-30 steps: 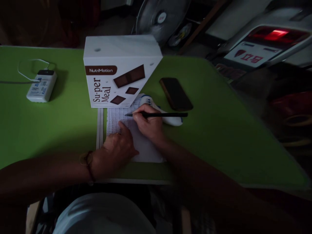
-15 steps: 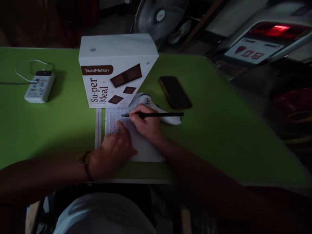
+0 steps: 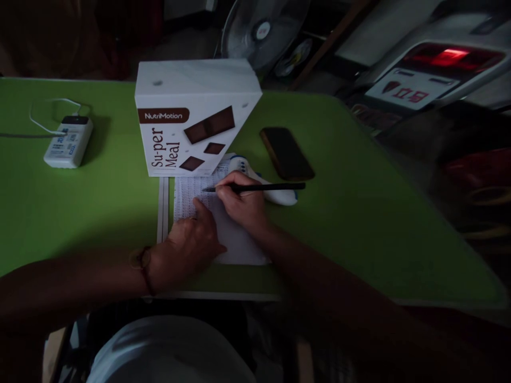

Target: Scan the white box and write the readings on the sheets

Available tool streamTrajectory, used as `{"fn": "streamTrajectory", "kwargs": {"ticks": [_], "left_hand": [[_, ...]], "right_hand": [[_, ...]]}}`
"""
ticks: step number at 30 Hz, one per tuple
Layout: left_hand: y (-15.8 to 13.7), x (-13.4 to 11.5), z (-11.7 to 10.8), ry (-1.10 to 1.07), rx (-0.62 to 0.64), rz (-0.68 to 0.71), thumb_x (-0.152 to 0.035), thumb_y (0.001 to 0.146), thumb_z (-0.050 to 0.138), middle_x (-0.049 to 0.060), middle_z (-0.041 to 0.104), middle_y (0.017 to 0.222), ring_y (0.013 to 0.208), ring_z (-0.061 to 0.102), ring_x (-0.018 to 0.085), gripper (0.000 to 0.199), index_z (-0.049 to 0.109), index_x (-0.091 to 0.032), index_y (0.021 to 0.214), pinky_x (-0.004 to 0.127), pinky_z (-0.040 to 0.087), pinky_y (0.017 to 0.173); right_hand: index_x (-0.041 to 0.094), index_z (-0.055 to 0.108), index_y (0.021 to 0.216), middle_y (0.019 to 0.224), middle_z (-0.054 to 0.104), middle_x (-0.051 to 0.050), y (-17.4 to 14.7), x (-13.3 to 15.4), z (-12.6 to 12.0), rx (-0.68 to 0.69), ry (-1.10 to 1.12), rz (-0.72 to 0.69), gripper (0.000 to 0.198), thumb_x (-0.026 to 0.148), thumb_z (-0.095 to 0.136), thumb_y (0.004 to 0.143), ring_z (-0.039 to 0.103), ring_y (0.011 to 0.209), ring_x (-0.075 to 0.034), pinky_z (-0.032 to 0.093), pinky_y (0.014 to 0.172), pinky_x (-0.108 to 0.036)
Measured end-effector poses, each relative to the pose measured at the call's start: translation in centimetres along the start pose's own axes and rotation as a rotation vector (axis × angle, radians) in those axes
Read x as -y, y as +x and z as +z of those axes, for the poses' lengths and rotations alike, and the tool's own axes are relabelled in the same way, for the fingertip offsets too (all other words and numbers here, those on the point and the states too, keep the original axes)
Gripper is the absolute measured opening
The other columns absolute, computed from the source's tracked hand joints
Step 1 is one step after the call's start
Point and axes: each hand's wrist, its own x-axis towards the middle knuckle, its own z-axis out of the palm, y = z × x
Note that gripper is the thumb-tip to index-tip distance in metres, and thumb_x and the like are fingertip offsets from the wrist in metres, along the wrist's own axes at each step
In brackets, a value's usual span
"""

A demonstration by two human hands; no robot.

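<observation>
My right hand [image 3: 242, 201] grips a black pen [image 3: 275, 186], its tip at the written lines on a sheet of paper [image 3: 239, 242]. Handwriting covers the upper left of the sheet, while the lower part looks blank. My left hand [image 3: 194, 236] rests on the sheet's left side with the index finger stretched toward the pen tip and the thumb out to the right. Just beyond the paper stands a white NutriMotion box [image 3: 199, 127], hiding part of the sheet's top. A white and blue handheld device [image 3: 283, 197] lies partly behind my right hand.
A dark phone [image 3: 287, 153] lies right of the box on the green table [image 3: 359, 223]. At the left sits a white power adapter [image 3: 68, 143] with cables. A fan [image 3: 261, 32] and a white vehicle with a red light [image 3: 451, 56] stand behind the table.
The pen tip and right hand have shifted slightly to the right in view, as have the box and adapter. My left hand keeps its pose on the paper.
</observation>
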Motion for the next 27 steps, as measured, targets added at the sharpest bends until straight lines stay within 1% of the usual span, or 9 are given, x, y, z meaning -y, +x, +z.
{"fn": "streamTrajectory", "kwargs": {"ticks": [3, 6, 9, 13, 18, 20, 24, 27], "left_hand": [[-0.07, -0.04, 0.32, 0.003, -0.060, 0.002, -0.053, 0.106, 0.051, 0.041, 0.061, 0.134, 0.062, 0.066, 0.019, 0.073, 0.061, 0.012, 0.136, 0.030, 0.047, 0.051], [-0.10, 0.00, 0.31, 0.005, -0.046, 0.001, -0.054, 0.106, 0.049, 0.042, 0.061, 0.133, 0.060, 0.066, 0.019, 0.076, 0.059, 0.014, 0.137, 0.029, 0.046, 0.050], [-0.02, 0.03, 0.23, 0.005, -0.022, 0.004, -0.053, 0.108, 0.047, 0.043, 0.060, 0.134, 0.060, 0.067, 0.019, 0.075, 0.058, 0.016, 0.137, 0.029, 0.046, 0.049], [0.04, -0.09, 0.55, -0.007, -0.033, 0.015, -0.053, 0.107, 0.048, 0.044, 0.060, 0.132, 0.058, 0.066, 0.019, 0.074, 0.059, 0.016, 0.135, 0.029, 0.043, 0.047], [-0.09, -0.22, 1.04, 0.029, -0.108, -0.012, -0.054, 0.107, 0.049, 0.041, 0.063, 0.131, 0.057, 0.064, 0.019, 0.073, 0.062, 0.013, 0.133, 0.030, 0.043, 0.047], [-0.11, -0.18, 0.97, 0.024, -0.105, -0.010, -0.054, 0.106, 0.050, 0.041, 0.063, 0.131, 0.058, 0.065, 0.019, 0.073, 0.063, 0.012, 0.132, 0.030, 0.044, 0.048], [-0.10, -0.08, 0.68, 0.010, -0.049, -0.004, -0.055, 0.105, 0.052, 0.040, 0.062, 0.133, 0.061, 0.067, 0.020, 0.075, 0.061, 0.013, 0.135, 0.030, 0.047, 0.050], [-0.10, -0.09, 0.73, 0.017, -0.075, 0.003, -0.055, 0.106, 0.050, 0.040, 0.061, 0.135, 0.062, 0.068, 0.020, 0.075, 0.061, 0.013, 0.135, 0.030, 0.048, 0.051]], "right_hand": [[0.026, 0.053, 0.063, 0.056, 0.054, 0.004, 0.01, 0.01, 0.12, -0.037, 0.025, -0.043, 0.010, 0.022, 0.052, 0.073, 0.050, 0.054, -0.015, 0.043, 0.053, -0.030], [0.025, 0.052, 0.063, 0.056, 0.053, 0.004, -0.04, -0.02, 0.12, -0.042, 0.021, -0.073, 0.011, 0.020, 0.053, 0.073, 0.049, 0.053, -0.015, 0.042, 0.052, -0.030], [0.026, 0.052, 0.066, 0.058, 0.052, 0.003, -0.18, -0.07, -0.08, -0.004, 0.020, -0.037, 0.010, 0.020, 0.053, 0.074, 0.050, 0.055, -0.015, 0.044, 0.054, -0.031], [0.026, 0.053, 0.067, 0.059, 0.054, 0.002, -0.27, 0.14, -0.40, 0.057, 0.022, 0.046, 0.010, 0.024, 0.053, 0.076, 0.051, 0.058, -0.017, 0.046, 0.056, -0.032], [0.027, 0.052, 0.067, 0.060, 0.055, 0.002, -0.03, 0.56, -0.58, 0.110, -0.002, 0.033, 0.010, 0.027, 0.055, 0.076, 0.053, 0.059, -0.018, 0.049, 0.060, -0.033], [0.027, 0.052, 0.067, 0.060, 0.055, 0.002, 0.04, 0.56, -0.64, 0.118, -0.016, 0.020, 0.010, 0.026, 0.055, 0.076, 0.054, 0.060, -0.018, 0.050, 0.061, -0.034], [0.027, 0.052, 0.067, 0.061, 0.055, 0.001, 0.01, 0.39, -0.72, 0.114, -0.037, -0.002, 0.010, 0.023, 0.055, 0.076, 0.055, 0.060, -0.018, 0.050, 0.062, -0.034], [0.027, 0.051, 0.066, 0.061, 0.055, 0.001, -0.06, 0.39, -0.64, 0.112, -0.047, 0.012, 0.010, 0.023, 0.055, 0.075, 0.054, 0.060, -0.018, 0.048, 0.060, -0.033]]}}
